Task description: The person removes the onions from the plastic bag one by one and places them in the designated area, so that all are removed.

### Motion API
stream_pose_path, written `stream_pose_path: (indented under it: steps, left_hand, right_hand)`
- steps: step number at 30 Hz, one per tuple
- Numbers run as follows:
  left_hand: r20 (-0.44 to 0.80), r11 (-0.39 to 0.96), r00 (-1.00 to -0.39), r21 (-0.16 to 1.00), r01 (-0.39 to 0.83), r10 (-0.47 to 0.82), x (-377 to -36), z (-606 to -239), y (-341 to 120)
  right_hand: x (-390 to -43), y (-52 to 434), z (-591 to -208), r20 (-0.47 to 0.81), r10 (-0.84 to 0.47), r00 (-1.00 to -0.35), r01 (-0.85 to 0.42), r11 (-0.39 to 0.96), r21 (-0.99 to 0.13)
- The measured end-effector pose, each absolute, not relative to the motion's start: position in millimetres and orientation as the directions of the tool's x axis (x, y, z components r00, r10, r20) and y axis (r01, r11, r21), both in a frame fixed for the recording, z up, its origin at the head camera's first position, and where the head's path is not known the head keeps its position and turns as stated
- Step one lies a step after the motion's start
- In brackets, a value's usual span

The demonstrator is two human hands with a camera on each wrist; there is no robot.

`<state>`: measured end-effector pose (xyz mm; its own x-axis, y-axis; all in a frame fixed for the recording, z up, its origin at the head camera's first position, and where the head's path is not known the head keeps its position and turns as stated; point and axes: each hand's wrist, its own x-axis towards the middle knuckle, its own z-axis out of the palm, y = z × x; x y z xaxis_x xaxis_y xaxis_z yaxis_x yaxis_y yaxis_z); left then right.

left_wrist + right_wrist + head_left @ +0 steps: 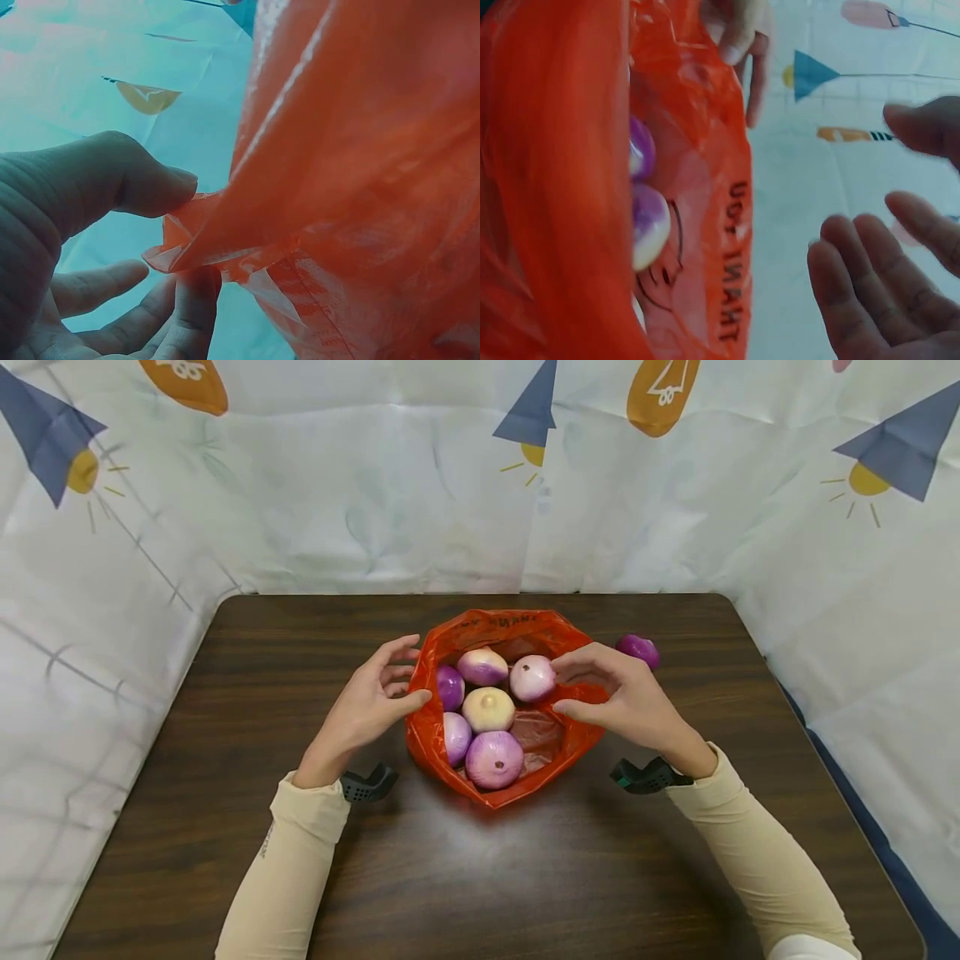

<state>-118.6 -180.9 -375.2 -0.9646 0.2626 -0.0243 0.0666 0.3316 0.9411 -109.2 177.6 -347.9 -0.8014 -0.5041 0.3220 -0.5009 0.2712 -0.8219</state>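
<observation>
A red plastic bag (pixel 525 781) stands open at its mouth on the table, holding several peeled purple and white onions (pixel 494 760). At the bag's left rim, my left hand (pixel 372 692) pinches the plastic; in the left wrist view the thumb (pixel 154 184) lies over the fold and fingertips are beneath it. My right hand (pixel 618 693) hovers at the right rim, near a pale onion (pixel 532 678). In the right wrist view its fingers (pixel 881 289) are relaxed and spread away from the thumb, nothing between them, beside the bag (pixel 562 187).
One purple onion (pixel 638 650) lies on the dark wooden table (pixel 480 877), outside the bag beyond the right hand. White printed cloth (pixel 435 510) hangs behind the far edge and along both sides. Black cameras are strapped to both wrists.
</observation>
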Motion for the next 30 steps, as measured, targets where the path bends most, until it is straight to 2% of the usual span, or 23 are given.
stream_pose_path:
  steps: [11, 24, 30]
  left_hand:
    - [-0.035, 0.351, -0.963, 0.934, 0.064, 0.268, -118, -375, -180]
    - [-0.037, 0.338, -0.958, 0.939, 0.064, 0.285, -118, -374, -176]
    - [-0.042, 0.346, -0.961, 0.936, 0.058, 0.275, -118, -375, -177]
  right_hand:
    - [-103, 152, -364, 0.280, -0.617, -0.735, -0.527, 0.261, -0.809]
    - [-100, 126, -378, 0.151, -0.657, -0.739, -0.467, 0.337, -0.818]
    - [-100, 118, -392, 0.120, -0.666, -0.736, -0.481, 0.389, -0.786]
